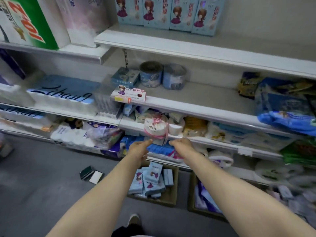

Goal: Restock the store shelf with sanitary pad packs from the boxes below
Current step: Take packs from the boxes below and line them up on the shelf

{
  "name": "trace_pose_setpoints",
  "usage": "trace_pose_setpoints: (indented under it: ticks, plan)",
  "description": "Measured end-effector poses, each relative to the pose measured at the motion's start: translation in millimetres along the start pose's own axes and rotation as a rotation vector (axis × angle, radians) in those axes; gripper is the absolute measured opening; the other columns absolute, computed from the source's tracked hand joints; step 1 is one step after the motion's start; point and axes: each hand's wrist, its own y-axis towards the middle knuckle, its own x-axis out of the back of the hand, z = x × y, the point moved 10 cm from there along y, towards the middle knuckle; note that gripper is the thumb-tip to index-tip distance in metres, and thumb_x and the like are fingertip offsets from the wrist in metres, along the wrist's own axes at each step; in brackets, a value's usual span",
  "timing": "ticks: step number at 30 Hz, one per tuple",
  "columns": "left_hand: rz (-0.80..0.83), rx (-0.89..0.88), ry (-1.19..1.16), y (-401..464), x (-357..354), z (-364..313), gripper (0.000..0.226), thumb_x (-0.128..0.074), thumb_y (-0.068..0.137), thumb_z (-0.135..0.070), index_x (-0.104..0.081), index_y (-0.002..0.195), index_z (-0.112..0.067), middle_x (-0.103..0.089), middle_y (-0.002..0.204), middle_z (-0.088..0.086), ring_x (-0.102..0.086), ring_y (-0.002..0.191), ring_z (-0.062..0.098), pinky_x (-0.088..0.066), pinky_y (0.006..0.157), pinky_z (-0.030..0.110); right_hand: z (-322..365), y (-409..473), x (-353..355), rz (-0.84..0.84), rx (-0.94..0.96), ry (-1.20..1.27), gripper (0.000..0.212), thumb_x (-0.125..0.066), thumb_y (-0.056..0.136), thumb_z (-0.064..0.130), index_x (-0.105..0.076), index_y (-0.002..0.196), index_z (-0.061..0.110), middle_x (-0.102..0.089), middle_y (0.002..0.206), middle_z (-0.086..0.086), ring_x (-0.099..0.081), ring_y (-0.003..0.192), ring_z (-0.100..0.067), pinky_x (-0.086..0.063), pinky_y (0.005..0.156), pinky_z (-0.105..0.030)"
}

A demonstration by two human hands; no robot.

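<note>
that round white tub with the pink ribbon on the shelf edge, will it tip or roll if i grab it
The round tub stands upright at the shelf lip, so a nudge could tip it off. On its side it would probably roll. It looks light; the ribbon may slip.

Upright pad packs (171, 12) on top shelf: four. Round tins (151, 74) on middle shelf: two. Small blue carton (125, 76) beside them: one. Floor boxes (169, 195): two visible. Hands: two, left (139, 148) and right (182, 142). Shoe (134, 219): one.
</note>
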Motion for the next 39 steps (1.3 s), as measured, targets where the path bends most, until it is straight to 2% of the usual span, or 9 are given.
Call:
trace_pose_setpoints:
  ticks: [2,6,11,15,19,25,32,37,39]
  plan:
    - [-0.004,0.019,0.008,7.9,3.7,6.3,0.03,-0.075,0.089,-0.028,-0.055,0.101,-0.011,-0.059,0.097,0.008,-0.062,0.097,0.025,-0.059,0.079,0.042,-9.7,5.2,-4.9,-0.004,-0.052,-0.028,0.018,-0.071,0.088,0.027,-0.073,0.097,0.011,-0.073,0.098,-0.015,-0.069,0.094,-0.032,-0.058,0.089,-0.047]
    - [0.028,0.044,0.044,34.5,16.2,14.8,0.03,-0.073,0.091,-0.029,-0.058,0.103,-0.006,-0.065,0.082,0.012,-0.065,0.07,0.024,-0.05,0.05,0.024,-25.5,19.7,-16.3,-0.046,-0.136,-0.047,0.025,-0.072,0.086,0.028,-0.071,0.102,0.009,-0.07,0.096,-0.011,-0.067,0.092,-0.027,-0.057,0.09,-0.046]
    - [0.045,0.135,0.083,72.0,39.0,37.5,0.024,-0.073,0.09,-0.035,-0.059,0.093,-0.016,-0.065,0.096,0.004,-0.063,0.092,0.021,-0.051,0.093,0.043,-56.5,37.0,-45.1,-0.043,-0.266,0.047,0.021,-0.071,0.086,0.031,-0.065,0.1,0.016,-0.068,0.107,-0.009,-0.064,0.098,-0.027,-0.059,0.089,-0.044]
    - [0.012,0.151,0.128,100.1,55.8,57.9,0.027,-0.074,0.089,-0.033,-0.055,0.088,-0.015,-0.061,0.092,0.007,-0.059,0.083,0.021,-0.052,0.078,0.038,-78.4,37.0,-70.1,-0.017,-0.379,0.098,0.023,-0.064,0.095,0.019,-0.06,0.114,0.007,-0.061,0.107,-0.01,-0.059,0.094,-0.024,-0.053,0.091,-0.04]
    - [-0.01,0.206,0.174,119.8,68.0,90.9,0.028,-0.076,0.087,-0.034,-0.055,0.084,-0.015,-0.062,0.094,0.01,-0.06,0.09,0.026,-0.054,0.09,0.044,-105.3,37.0,-87.9,-0.007,-0.499,0.091,0.008,-0.061,0.098,0.014,-0.056,0.102,0.01,-0.054,0.086,-0.003,-0.052,0.072,-0.014,-0.05,0.088,-0.036]
    - [-0.043,0.274,0.198,143.8,86.3,140.2,0.029,-0.079,0.083,-0.042,-0.062,0.086,-0.019,-0.069,0.098,0.01,-0.066,0.098,0.03,-0.055,0.095,0.05,-154.9,63.6,-122.0,0.008,-0.571,0.134,0.028,-0.066,0.095,0.017,-0.062,0.121,0.009,-0.066,0.117,-0.008,-0.06,0.094,-0.021,-0.053,0.079,-0.033]
    - [-0.121,0.316,0.179,179.0,100.0,189.1,0.033,-0.08,0.08,-0.044,-0.063,0.093,-0.019,-0.069,0.105,0.009,-0.068,0.097,0.026,-0.056,0.093,0.049,-204.9,104.7,-153.6,0.021,-0.617,0.178,0.034,-0.063,0.097,0.025,-0.059,0.13,0.017,-0.065,0.126,-0.006,-0.063,0.112,-0.024,-0.052,0.081,-0.037]
    - [-0.145,0.329,0.163,213.4,94.7,223.5,0.028,-0.078,0.083,-0.042,-0.062,0.092,-0.021,-0.069,0.107,0.008,-0.067,0.099,0.024,-0.056,0.093,0.047,-241.4,136.3,-170.0,0.025,-0.665,0.198,0.034,-0.066,0.096,0.027,-0.058,0.128,0.02,-0.063,0.121,-0.002,-0.06,0.107,-0.02,-0.05,0.075,-0.035]
    - [-0.149,0.338,0.163,227.6,90.7,238.7,0.027,-0.077,0.084,-0.041,-0.061,0.092,-0.022,-0.069,0.109,0.009,-0.067,0.101,0.025,-0.057,0.091,0.045,-256.9,148.9,-173.7,0.022,-0.698,0.193,0.033,-0.066,0.096,0.027,-0.057,0.126,0.018,-0.06,0.117,-0.002,-0.059,0.11,-0.021,-0.051,0.081,-0.037]
